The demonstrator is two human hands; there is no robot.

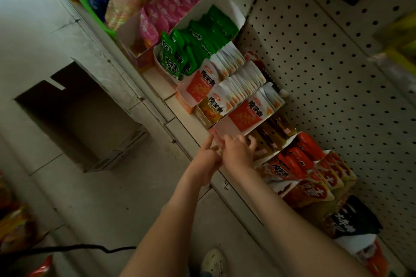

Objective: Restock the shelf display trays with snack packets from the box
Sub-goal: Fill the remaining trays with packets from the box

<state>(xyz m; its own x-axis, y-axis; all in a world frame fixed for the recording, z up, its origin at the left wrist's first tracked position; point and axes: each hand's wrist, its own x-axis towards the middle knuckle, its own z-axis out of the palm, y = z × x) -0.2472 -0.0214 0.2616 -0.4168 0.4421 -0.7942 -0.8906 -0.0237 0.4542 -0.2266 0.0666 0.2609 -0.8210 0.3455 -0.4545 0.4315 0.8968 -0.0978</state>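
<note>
My two hands meet at the shelf's front edge, below a pale red display tray (221,134) of orange-and-white snack packets (246,117). My left hand (208,156) holds its index finger straight up against the tray's front corner. My right hand (238,152) lies beside it, fingers curled over the front of a row of brown packets (273,132); I cannot tell whether it grips any. The cardboard box (94,123) stands open on the floor at the left, its inside dark with no packets showing.
More trays line the shelf: green packets (193,51), pink packets (166,11), orange-white rows (227,78), red packets (299,159). Pegboard (326,63) backs the shelf. A black cable (67,248) crosses the tiled floor, and a shoe (212,262) shows below.
</note>
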